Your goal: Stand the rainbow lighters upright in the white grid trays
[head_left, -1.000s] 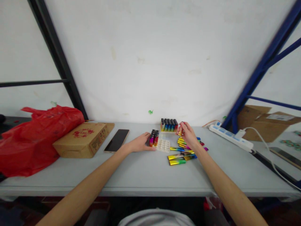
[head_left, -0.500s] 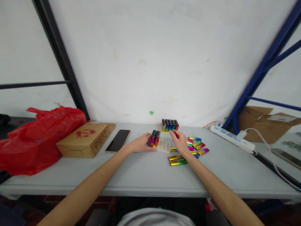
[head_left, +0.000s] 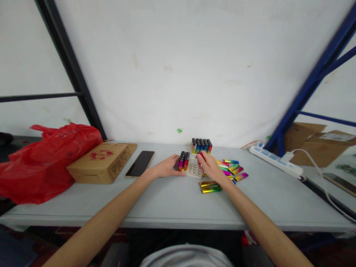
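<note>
A pale plastic tray (head_left: 194,170) with round sockets lies at the middle of the table. Upright lighters (head_left: 183,161) with black tops and purple-red bodies fill its left end. My left hand (head_left: 168,166) grips that end, thumb along the front and fingers behind. Above the tray's right part, my right hand (head_left: 208,165) pinches a red lighter (head_left: 200,155), mostly covered by the fingers. Loose shiny lighters (head_left: 236,170) in mixed colours lie right of the right hand, and two gold-green ones (head_left: 211,189) lie nearer the front.
A full block of upright lighters (head_left: 201,145) stands by the wall. To the left are a dark phone (head_left: 140,163), a cardboard box (head_left: 97,163) and a red plastic bag (head_left: 50,163). A white power strip (head_left: 275,162) with a cable lies at the right.
My right hand has moved a little left with the red lighter, over the tray's sockets. The left hand stays at the tray's left end. The view has shifted slightly.
</note>
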Available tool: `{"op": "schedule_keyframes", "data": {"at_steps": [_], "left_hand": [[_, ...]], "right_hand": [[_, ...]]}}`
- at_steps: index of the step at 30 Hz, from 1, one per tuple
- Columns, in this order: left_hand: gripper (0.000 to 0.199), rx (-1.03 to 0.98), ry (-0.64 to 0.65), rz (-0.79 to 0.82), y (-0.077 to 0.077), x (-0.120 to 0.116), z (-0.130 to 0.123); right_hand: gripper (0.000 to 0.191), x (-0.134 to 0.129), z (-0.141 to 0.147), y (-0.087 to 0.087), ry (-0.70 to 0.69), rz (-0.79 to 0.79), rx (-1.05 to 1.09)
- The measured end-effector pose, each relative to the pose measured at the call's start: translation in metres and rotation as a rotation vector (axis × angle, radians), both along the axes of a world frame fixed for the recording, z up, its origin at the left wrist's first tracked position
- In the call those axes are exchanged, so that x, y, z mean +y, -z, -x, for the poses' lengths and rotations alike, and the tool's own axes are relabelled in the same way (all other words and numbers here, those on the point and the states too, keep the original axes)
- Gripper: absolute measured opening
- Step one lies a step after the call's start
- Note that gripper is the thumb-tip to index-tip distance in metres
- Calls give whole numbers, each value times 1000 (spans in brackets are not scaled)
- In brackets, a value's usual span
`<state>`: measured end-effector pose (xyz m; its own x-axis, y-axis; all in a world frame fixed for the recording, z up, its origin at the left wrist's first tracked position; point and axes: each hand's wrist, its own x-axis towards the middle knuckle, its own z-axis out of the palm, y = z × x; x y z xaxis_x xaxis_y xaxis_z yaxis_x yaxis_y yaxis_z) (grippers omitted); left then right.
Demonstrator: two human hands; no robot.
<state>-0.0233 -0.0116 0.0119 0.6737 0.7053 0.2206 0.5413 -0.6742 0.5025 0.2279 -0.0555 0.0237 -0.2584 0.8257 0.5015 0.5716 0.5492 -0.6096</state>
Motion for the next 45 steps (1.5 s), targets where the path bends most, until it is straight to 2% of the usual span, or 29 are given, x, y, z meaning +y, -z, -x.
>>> {"op": "schedule_keyframes", "data": {"at_steps": [5, 8, 14, 20, 28, 32, 34, 37, 40, 45], "left_hand": [[78, -5, 17, -21, 4, 3, 1], [78, 3, 25, -27, 6, 5, 3], [74, 4, 24, -38, 7, 6, 2], [70, -47, 59, -34, 10, 12, 8], [82, 4, 100, -11, 7, 17, 16], [80, -25, 106, -10, 8, 16, 15], [75, -43, 102, -7, 8, 15, 14], [70, -54, 86, 4, 5, 13, 12], [73, -41, 79, 12, 3, 10, 12], [75, -9, 81, 10, 1, 9, 12]], "right_hand": [[36, -8, 4, -3, -65, -178, -235], [38, -10, 7, -4, -80, -152, -298], [45, -11, 9, -5, -130, -45, -162], [40, -7, 15, 6, -139, 120, 24], [38, -4, 22, 9, -92, -107, 55], [35, -4, 25, 17, -170, -171, -94], [30, -5, 29, 20, -195, -169, -218], [23, -5, 34, 20, -156, -134, -301], [20, -5, 37, 18, -121, -82, -248], [21, -2, 33, 15, -146, -26, -180]]}}
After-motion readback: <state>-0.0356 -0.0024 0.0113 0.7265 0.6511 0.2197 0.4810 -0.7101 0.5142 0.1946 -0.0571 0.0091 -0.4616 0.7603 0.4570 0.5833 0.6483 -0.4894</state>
